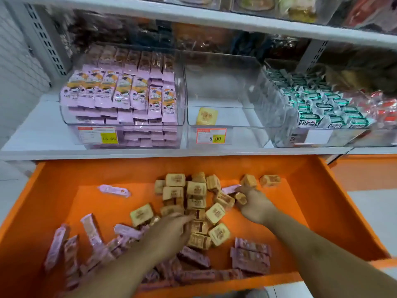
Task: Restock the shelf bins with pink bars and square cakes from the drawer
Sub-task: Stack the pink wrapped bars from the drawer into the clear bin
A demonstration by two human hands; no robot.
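The open orange drawer (300, 190) holds a heap of square cakes (195, 190) in its middle and pink bars (250, 258) strewn along its front and left. My left hand (169, 231) reaches into the cakes, fingers stretched onto them, blurred by motion. My right hand (252, 203) grips a square cake (240, 198) at the heap's right edge, beside a pink bar (230, 188). On the shelf above, the left clear bin (64, 117) is packed with pink bars (120, 93). The middle clear bin (247, 117) holds a single square cake (206, 116).
A third clear bin (285, 138) at the right is full of green-and-white packets (322, 104). Price tags (211, 136) sit on the bin fronts. More snack bins stand on the upper shelf (214, 20). A white wall is at the left.
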